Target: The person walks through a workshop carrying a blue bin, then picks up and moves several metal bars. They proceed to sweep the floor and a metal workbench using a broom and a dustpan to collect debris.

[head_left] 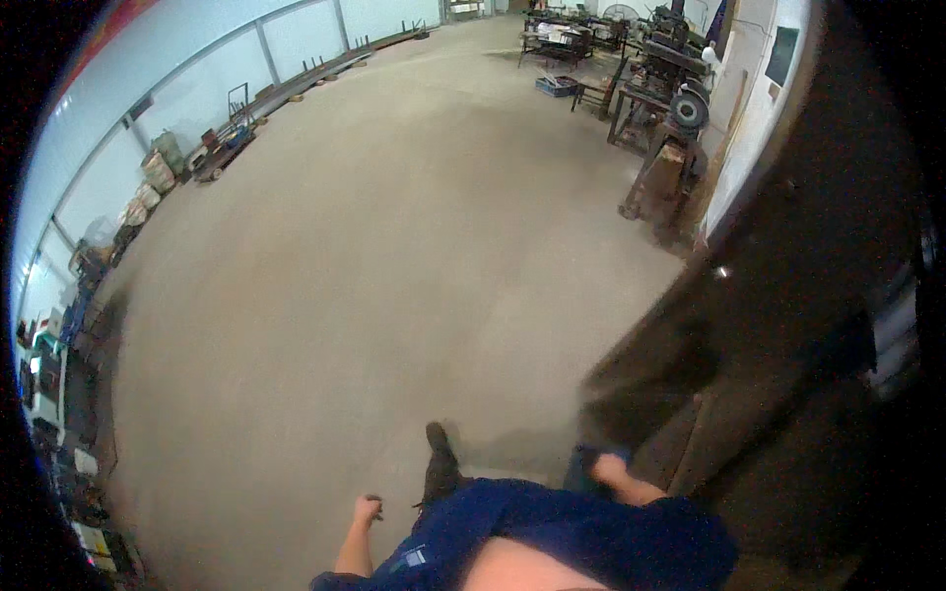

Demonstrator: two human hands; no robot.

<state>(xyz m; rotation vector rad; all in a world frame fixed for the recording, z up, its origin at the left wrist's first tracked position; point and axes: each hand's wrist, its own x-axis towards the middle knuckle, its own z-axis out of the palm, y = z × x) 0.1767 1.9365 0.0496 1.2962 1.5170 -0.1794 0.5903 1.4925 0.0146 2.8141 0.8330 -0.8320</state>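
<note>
Low in the head view, my left hand [369,508] hangs beside my body over the floor. Its fingers are curled in, with a small dark patch at them; whether they hold something is hidden. On the other side, my right hand [611,471] is in front of my dark blue shirt [532,507], close to a dark blue shape [585,469] that may be cloth or my trouser leg. Blur hides the right hand's fingers. One dark shoe [438,433] is stretched forward on the concrete floor [374,295].
A brown, dark wall or door edge [729,355] runs close along my right. Beyond it stand a machine with a round wheel [689,110], worktables [557,44] and a blue crate [557,87]. Sacks [158,169], a low cart [225,153] and boxes line the left wall.
</note>
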